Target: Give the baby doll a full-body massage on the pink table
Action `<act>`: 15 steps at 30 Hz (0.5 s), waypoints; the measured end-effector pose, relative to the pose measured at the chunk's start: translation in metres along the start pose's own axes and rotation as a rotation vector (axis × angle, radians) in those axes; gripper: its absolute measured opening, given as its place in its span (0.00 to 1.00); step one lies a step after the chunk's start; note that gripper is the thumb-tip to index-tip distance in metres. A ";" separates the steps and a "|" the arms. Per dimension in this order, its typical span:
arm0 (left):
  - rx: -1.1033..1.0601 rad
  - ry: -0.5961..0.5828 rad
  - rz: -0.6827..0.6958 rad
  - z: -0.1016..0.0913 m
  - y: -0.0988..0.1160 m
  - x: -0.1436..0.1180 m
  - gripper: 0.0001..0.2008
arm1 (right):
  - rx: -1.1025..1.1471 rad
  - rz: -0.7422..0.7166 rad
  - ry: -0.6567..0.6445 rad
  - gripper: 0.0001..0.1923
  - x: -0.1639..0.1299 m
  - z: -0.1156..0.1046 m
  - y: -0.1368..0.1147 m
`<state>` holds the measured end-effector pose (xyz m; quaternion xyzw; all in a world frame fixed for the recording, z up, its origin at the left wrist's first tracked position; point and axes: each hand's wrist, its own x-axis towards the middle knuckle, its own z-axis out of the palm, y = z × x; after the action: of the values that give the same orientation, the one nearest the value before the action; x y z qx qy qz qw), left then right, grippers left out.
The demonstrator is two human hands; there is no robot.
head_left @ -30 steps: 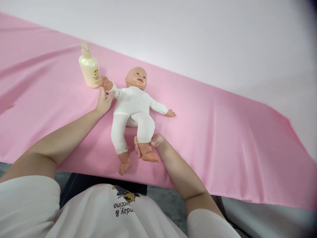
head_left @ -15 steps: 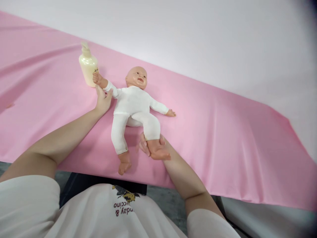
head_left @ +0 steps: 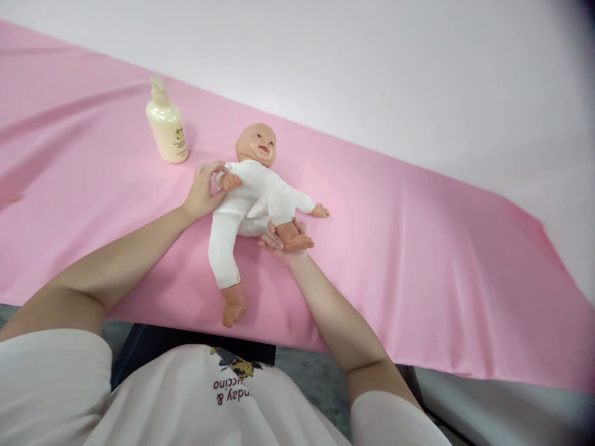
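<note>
A baby doll (head_left: 253, 189) in a white suit lies on its back on a pink cloth (head_left: 418, 260). My left hand (head_left: 202, 192) grips the doll's arm and folds it across the chest. My right hand (head_left: 281, 241) holds the doll's lower leg, bent up toward the belly. The doll's other leg lies straight, foot toward me, and its other arm is stretched out to the right.
A cream pump bottle (head_left: 167, 127) stands upright on the cloth, left of the doll's head. The cloth's near edge runs just in front of my body. A white wall rises behind the table.
My left hand brought the doll's arm from beside the bottle inward over the chest. My right hand pushed the doll's leg from stretched out up toward its belly.
</note>
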<state>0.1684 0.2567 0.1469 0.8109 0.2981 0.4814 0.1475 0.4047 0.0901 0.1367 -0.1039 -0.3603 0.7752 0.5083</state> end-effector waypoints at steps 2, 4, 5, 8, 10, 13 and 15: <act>0.021 -0.055 0.026 -0.002 0.007 0.002 0.22 | 0.025 0.005 -0.039 0.31 0.000 0.000 0.000; 0.028 -0.090 0.052 -0.004 0.010 0.004 0.18 | 0.047 0.017 -0.073 0.34 -0.001 0.001 0.000; 0.027 -0.098 0.059 -0.005 0.011 0.005 0.17 | 0.053 0.025 -0.084 0.35 -0.001 0.001 0.000; 0.026 -0.094 0.070 -0.005 0.011 0.005 0.16 | 0.027 0.045 -0.055 0.40 -0.003 0.003 -0.001; 0.028 -0.092 0.077 -0.005 0.010 0.005 0.16 | -0.026 0.075 -0.003 0.43 -0.004 0.004 -0.001; 0.037 -0.110 0.092 -0.005 0.010 0.005 0.15 | -0.073 0.102 -0.005 0.44 -0.004 0.004 -0.001; 0.043 -0.121 0.105 -0.005 0.011 0.005 0.15 | -0.033 0.065 -0.122 0.41 -0.005 0.004 0.002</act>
<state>0.1693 0.2512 0.1586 0.8559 0.2561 0.4323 0.1224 0.4035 0.0840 0.1371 -0.0763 -0.3999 0.7902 0.4581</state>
